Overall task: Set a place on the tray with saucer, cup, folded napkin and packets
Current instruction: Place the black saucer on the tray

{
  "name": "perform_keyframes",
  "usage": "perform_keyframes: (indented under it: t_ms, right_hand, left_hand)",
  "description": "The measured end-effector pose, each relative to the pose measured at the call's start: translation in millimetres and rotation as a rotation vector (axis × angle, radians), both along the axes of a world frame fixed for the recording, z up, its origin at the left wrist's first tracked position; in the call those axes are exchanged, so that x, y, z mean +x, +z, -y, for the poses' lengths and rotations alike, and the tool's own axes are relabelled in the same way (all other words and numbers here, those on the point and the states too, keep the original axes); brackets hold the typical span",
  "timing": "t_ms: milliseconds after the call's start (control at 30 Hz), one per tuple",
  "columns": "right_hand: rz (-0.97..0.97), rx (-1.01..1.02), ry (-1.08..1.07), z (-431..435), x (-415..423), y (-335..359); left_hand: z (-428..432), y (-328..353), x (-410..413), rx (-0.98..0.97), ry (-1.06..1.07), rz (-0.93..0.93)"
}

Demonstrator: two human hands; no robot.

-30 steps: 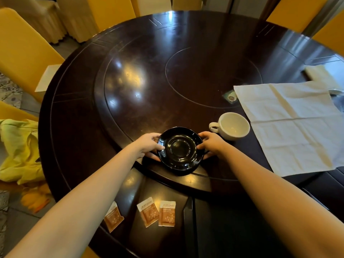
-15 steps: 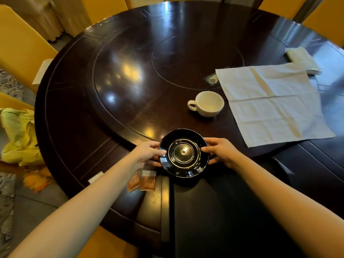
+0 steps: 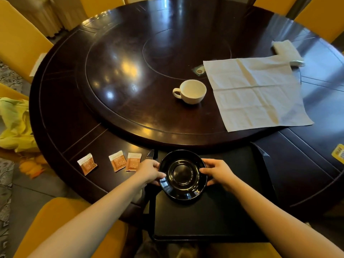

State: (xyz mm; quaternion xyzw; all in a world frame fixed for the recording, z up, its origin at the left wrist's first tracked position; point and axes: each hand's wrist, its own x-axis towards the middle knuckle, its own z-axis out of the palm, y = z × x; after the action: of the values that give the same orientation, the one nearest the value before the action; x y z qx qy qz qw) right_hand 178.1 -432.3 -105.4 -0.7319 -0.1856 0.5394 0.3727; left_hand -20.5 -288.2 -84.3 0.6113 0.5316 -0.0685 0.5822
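The saucer (image 3: 183, 174) has been brought off the tabletop (image 3: 130, 75) onto the tray (image 3: 204, 216), gripped at nine and three o'clock by the left hand (image 3: 149, 171) and right hand (image 3: 217, 171); the cup (image 3: 190, 91) is judged next.

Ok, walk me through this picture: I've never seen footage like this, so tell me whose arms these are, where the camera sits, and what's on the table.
There is no machine here. A person wears a camera on the head, so you look down along their bare arms. Both hands, the left hand and the right hand, grip a black saucer by its rim over a dark tray at the near edge of a round table. Further off sits an empty white cup, with an unfolded napkin spread out to its right. Three small orange packets lie left of the tray.
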Motion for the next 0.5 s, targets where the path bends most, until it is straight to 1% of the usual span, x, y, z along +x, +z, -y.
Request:
perform_keyframes:
  t_ms: [133,333,500]
  right_hand:
    - [0.01,-0.018,-0.026,6.8,-6.2,-8.8]
    - [0.129,-0.025,-0.041,3.5,-11.1,-15.3]
    - [0.183,-0.037,-0.072,3.7,-6.4,-18.7]
  left_hand:
    - [5.3,-6.8,1.2,0.061,-0.07,-0.084]
    - [8.9,-8.3,12.7,0.24,-0.186,-0.253]
    - [12.0,-11.9,19.5,0.301,-0.211,-0.27]
